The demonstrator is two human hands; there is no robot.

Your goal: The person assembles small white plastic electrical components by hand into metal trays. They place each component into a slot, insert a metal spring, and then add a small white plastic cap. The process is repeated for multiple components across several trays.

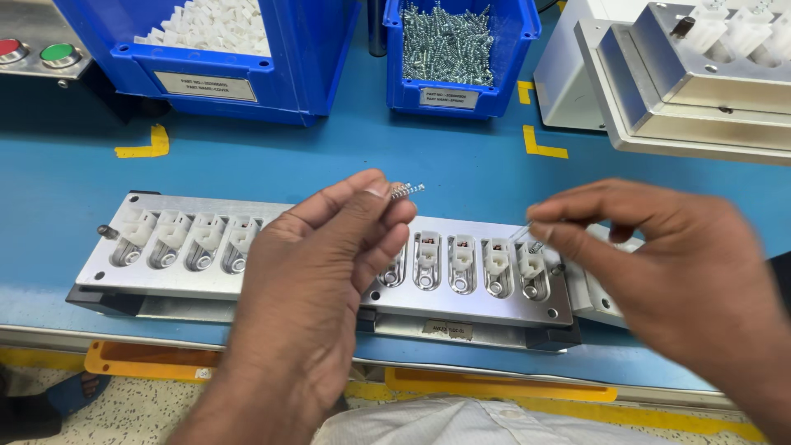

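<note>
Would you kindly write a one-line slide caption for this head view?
Left hand pinches screws while right hand lowers one over the fixture of white clips.

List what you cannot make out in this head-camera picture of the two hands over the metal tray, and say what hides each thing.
- Middle slots of the metal tray: head view, covered by the left hand.
- Thin piece pinched by the right hand: head view, blurred and too small.
- Bin of white parts and bin of screws: cut off by the top edge.
- Grey block: cut off at the right edge.
</note>
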